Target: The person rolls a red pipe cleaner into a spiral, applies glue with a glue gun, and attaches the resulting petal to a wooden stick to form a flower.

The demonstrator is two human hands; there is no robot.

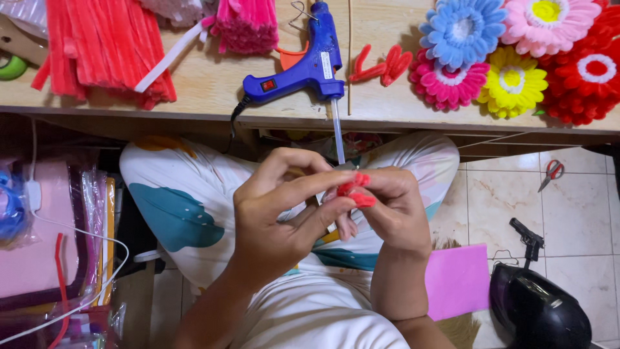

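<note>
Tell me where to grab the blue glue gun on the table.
Take the glue gun by its handle, the thick blue part with the red switch that ends at the cord, coming from the table's near edge. Its nozzle end points away and the handle lies flat and bare, so fingers can probably wrap it freely.

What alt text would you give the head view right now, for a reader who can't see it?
Seen from above, a person's left hand and right hand pinch a small red pipe-cleaner piece together over their lap. Above them on the wooden table lie a blue glue gun, a bundle of red pipe cleaners and finished fuzzy flowers.
</note>
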